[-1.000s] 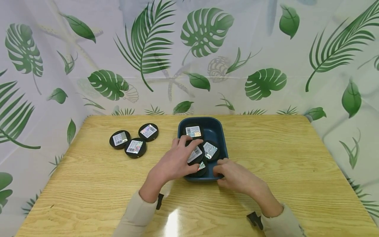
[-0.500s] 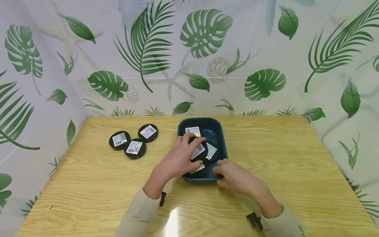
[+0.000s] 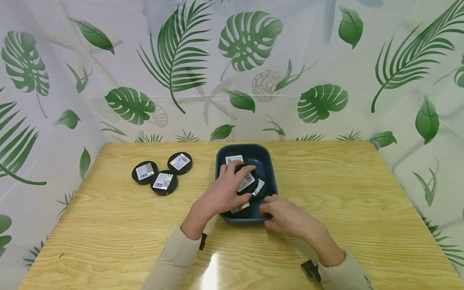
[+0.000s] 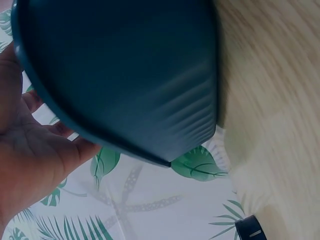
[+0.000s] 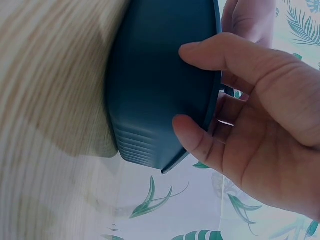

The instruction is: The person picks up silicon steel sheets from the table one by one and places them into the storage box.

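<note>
Head view: the left hand (image 3: 222,192) grasps a labelled black disc (image 3: 247,183) inside the blue plastic bin (image 3: 268,163), above neighbouring discs. The right hand (image 3: 286,213) grips the bin's near-right corner. Three more labelled discs (image 3: 164,182) lie on the desk (image 3: 340,193), left of the bin. Risk: an off-centre release could leave the grasped disc tilted on its neighbours.

Left wrist view: the bin wall hides the grasped disc; contact cannot be confirmed here.

Right wrist view: thumb and fingers straddle the rim. Risk: a loosened grip could let the bin slide if pushed.
</note>
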The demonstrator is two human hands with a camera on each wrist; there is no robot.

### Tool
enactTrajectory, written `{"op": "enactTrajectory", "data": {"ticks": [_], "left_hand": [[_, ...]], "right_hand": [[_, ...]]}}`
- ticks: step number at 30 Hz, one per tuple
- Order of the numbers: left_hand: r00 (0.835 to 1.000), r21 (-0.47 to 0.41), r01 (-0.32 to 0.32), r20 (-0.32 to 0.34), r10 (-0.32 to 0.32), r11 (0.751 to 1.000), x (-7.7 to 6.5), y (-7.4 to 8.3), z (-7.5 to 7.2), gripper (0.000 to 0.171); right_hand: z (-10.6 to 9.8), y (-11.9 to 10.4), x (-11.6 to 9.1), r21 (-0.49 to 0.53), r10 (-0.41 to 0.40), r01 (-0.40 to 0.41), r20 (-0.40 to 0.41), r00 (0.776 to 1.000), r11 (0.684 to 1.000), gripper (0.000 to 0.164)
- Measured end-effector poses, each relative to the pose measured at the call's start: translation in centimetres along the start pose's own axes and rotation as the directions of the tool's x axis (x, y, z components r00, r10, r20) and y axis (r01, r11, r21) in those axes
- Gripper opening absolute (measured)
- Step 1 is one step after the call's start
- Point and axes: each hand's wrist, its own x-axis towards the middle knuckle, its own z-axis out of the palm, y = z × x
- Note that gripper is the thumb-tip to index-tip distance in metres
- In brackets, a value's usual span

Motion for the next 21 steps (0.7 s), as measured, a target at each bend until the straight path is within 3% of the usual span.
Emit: {"op": "enactTrajectory", "data": {"ticks": [21], "left_hand": [[0.999,0.003,-0.009,0.035,0.009,1.000,1.3,-0.3,1.5,0.067]], "right_hand": [[-0.1,0.1,0.0,-0.011,-0.007,0.007,0.008,1.000,1.000,0.013]]}}
